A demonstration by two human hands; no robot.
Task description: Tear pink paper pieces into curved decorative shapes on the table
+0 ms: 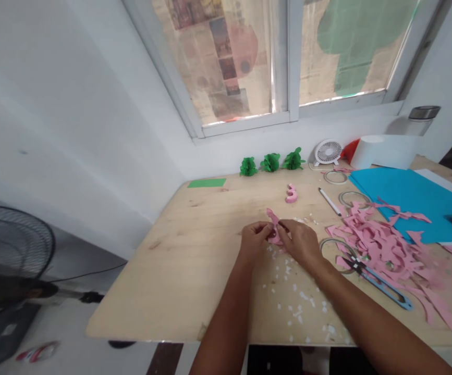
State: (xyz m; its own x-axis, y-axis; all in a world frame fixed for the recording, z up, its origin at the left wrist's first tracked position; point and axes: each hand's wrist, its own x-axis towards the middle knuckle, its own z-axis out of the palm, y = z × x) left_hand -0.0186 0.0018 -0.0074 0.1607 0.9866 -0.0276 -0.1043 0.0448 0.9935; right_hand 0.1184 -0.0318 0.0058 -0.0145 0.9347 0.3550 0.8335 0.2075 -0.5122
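Both of my hands meet over the wooden table, pinching one pink paper piece [272,214] between them. My left hand [254,240] has its thumb and fingers closed on the paper's left side. My right hand [302,240] grips it from the right, and the fingers hide part of its shape. Just beyond them lies a pink paper figure 3 [292,194]. Small white scraps [296,310] are scattered below and around my hands. To the right, light-blue snips [386,284] with dark blades lie beside a tape roll [337,241] and a heap of pink paper scraps [378,237].
Several green paper shapes [270,162] stand along the wall, with a green strip [207,183] to their left. A small white fan [328,152], a white pen [329,202] and blue sheets [417,195] are at right. A black floor fan [12,245] stands left of the table [179,271].
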